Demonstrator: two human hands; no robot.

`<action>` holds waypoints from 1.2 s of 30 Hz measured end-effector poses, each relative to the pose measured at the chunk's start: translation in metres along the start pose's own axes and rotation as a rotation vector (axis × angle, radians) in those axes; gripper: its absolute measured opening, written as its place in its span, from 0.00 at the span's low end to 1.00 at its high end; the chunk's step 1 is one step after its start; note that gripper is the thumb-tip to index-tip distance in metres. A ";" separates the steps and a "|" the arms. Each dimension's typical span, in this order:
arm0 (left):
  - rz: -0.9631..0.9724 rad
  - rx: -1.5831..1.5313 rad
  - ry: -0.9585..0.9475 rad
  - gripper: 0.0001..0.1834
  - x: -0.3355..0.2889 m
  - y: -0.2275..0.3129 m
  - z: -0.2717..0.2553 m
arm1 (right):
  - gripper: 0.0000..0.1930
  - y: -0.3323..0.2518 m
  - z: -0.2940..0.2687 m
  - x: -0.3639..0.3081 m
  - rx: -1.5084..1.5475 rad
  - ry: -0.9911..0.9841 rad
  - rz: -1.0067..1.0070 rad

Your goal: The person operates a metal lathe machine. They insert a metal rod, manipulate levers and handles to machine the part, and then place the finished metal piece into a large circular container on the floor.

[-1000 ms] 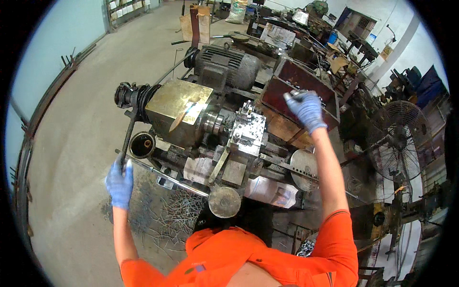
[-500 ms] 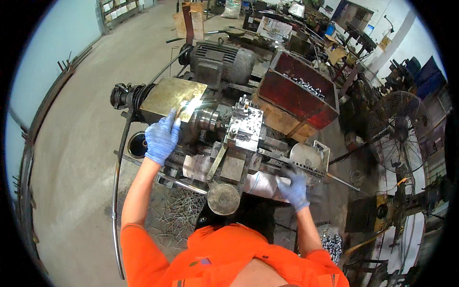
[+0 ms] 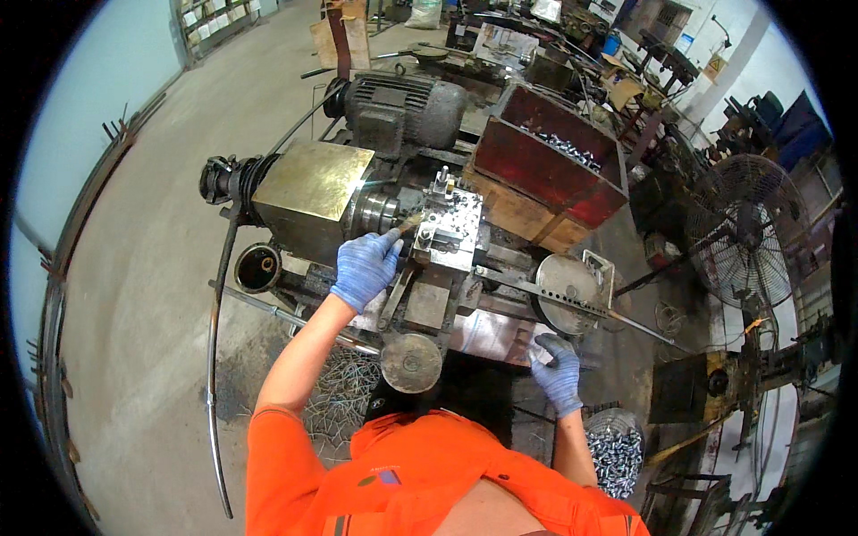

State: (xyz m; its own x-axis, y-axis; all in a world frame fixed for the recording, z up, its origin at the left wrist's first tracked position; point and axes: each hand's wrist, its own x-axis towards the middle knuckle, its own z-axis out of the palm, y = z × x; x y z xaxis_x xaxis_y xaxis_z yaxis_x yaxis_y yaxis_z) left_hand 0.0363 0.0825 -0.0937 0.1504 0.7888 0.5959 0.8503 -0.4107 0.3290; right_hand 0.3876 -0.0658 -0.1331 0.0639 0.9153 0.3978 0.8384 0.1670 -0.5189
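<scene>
My left hand, in a blue knitted glove, reaches to the middle of a small lathe. Its fingers pinch what looks like a small brown brush, the tip between the chuck and the tool post. Bright metal chips lie scattered over the tool post. In a matching glove with a dark palm, my right hand hangs apart from the machine, in front of the lever bar with holes. Its fingers are loosely bent, the thumb is apart, and nothing shows in them.
A brass-coloured cover tops the headstock, with a motor behind. A red bin of small metal parts stands at the back right. A round handwheel juts toward me. More parts fill a basket; a fan stands right.
My left hand has moved right and nearer, from the brass-coloured cover to the tool post, carrying the brush. My right hand has drawn back a little from the lever bar.
</scene>
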 end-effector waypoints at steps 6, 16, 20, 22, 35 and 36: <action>-0.021 0.034 -0.173 0.10 -0.018 -0.003 -0.026 | 0.13 0.003 -0.005 -0.005 -0.004 -0.006 0.008; -0.168 0.155 0.154 0.14 0.022 -0.046 -0.076 | 0.14 0.052 -0.048 -0.042 -0.248 0.160 0.224; -0.333 -0.194 -0.060 0.20 0.022 -0.055 -0.078 | 0.18 0.078 -0.081 -0.074 -0.354 0.229 0.453; -0.317 -0.041 -0.095 0.23 0.016 -0.071 -0.091 | 0.20 0.093 -0.101 -0.086 -0.194 0.269 0.677; -0.379 0.019 0.539 0.25 -0.042 -0.041 -0.118 | 0.24 0.228 -0.146 -0.223 -0.263 -0.177 1.146; -0.339 0.028 0.523 0.23 -0.042 -0.038 -0.121 | 0.25 0.219 -0.138 -0.216 -0.282 -0.226 1.035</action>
State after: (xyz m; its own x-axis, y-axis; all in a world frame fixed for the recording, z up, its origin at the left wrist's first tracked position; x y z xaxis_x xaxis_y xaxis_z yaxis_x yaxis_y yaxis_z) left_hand -0.0638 0.0093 -0.0426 -0.3909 0.5417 0.7441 0.8217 -0.1589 0.5473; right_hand 0.6320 -0.2772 -0.2282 0.7318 0.6153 -0.2932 0.5318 -0.7845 -0.3189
